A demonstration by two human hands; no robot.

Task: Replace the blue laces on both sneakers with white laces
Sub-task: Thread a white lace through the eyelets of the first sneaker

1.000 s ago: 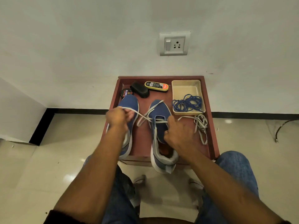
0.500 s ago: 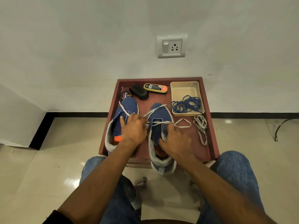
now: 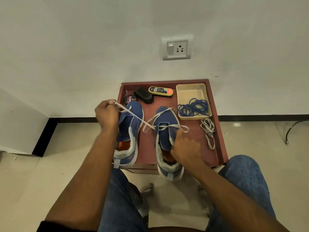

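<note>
Currently drawing flat white lace [image 3: 133,117] taut with gripping left hand [image 3: 107,114] to seat it; right hand [image 3: 184,148] pinching blue knit sneaker [image 3: 167,131] collar, steadying it

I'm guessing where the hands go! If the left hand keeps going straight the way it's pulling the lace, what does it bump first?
Probably nothing nearby: the left hand pulls the white lace up-left, beyond the tray edge, toward the wall. Depth is unclear.

Matt cloth sneakers [image 3: 164,131] — glossy floor tiles [image 3: 70,164], plastic tray [image 3: 192,91]
</note>
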